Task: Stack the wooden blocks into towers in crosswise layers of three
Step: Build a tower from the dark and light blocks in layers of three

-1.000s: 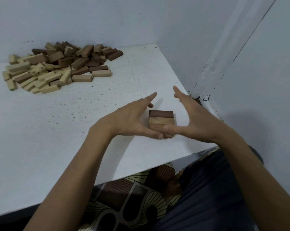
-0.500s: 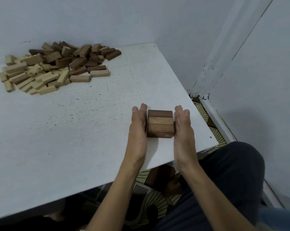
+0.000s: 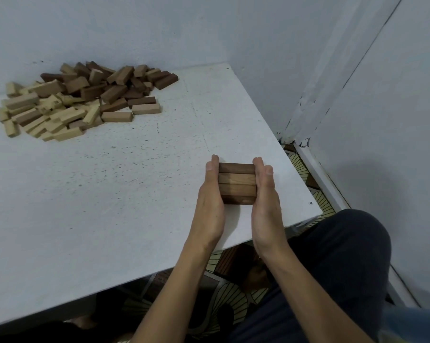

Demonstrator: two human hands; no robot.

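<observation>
I list one three-block layer near the counter's right front corner, left hand and right hand pressed flat, fingers straight, against its ends; loose pile far-left.

No text, label, brand or number could be read anywhere in the view. One pale block in the loose pile of wooden blocks at the far side of the table bore some dark marks on its face, but they were too small and blurred to make out.
</observation>
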